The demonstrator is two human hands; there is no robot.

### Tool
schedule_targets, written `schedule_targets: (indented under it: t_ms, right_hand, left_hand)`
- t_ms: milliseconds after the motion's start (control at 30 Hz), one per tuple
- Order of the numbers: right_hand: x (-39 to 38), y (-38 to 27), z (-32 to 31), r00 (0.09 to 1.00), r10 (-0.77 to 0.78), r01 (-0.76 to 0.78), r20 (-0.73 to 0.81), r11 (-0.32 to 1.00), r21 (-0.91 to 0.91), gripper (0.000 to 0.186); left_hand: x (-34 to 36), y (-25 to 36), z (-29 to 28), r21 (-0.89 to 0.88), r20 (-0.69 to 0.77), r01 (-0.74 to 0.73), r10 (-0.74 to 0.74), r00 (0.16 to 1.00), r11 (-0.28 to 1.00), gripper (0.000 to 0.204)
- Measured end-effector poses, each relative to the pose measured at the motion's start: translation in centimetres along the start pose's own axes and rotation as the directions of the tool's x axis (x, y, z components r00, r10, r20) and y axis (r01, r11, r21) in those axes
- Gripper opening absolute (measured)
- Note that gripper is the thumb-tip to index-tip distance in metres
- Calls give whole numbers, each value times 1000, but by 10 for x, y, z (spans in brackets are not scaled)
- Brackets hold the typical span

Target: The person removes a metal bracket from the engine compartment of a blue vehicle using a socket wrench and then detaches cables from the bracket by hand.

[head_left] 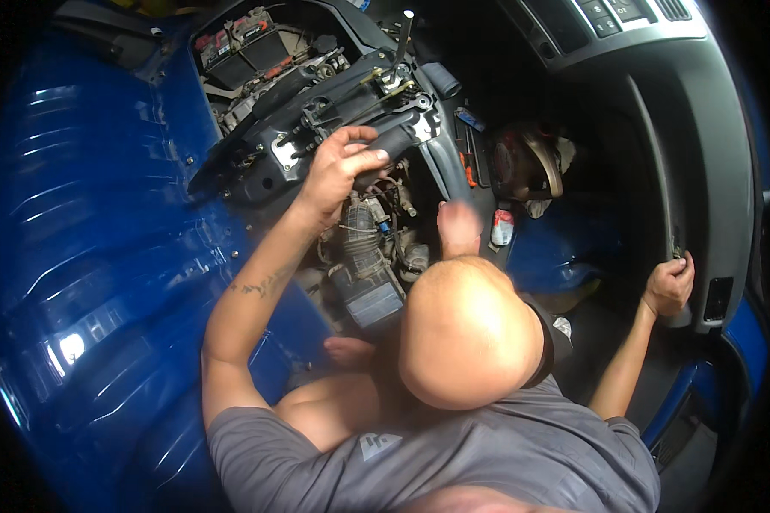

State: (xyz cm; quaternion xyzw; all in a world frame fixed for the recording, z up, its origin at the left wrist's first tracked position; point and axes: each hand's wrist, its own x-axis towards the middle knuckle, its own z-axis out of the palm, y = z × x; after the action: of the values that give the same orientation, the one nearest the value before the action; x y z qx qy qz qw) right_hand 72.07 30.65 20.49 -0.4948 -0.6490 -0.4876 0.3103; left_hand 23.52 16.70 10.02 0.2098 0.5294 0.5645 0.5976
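My left hand (338,178) is closed round a black cylindrical handle (393,143), its thumb lying along the near side. The handle belongs to a dark lever console (295,111) with metal brackets and rods. Just below that hand, an opening shows engine parts, among them a ribbed black hose (361,239). Over at the far right my right hand (669,289) pinches at the lower edge of the grey dashboard panel (659,128). A small metal piece shows at its fingertips; whether they hold it is too small to tell. My bare knee (470,333) fills the middle.
Blue ribbed sheet metal (103,248) covers the left side. A battery (244,43) sits in a second opening at the back. Screwdrivers (466,162), a red and white can (502,229) and a brownish bulky object (530,167) lie beyond my foot (459,227). A bare metal lever (404,36) sticks up.
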Motion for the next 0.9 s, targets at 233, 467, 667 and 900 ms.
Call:
schedule_targets:
  t_ms: [233,467,667,900]
  right_hand:
    - [-35,30,18,978,136,-131,160,990,-43,20]
    - [6,4,-10,979,108,-94,173,992,-86,14]
    - [-25,24,-5,887,462,-453,3,867,207,17]
    - [-24,22,-17,734,663,-642,147,606,469,16]
  left_hand:
    - [3,-13,-28,-94,-104,117,-126,986,989,35]
    - [8,-12,-1,-57,-7,131,-131,991,990,49]
    - [39,-44,14,-69,122,247,-238,964,967,37]
    - [37,-9,101,-74,378,88,-54,924,993,47]
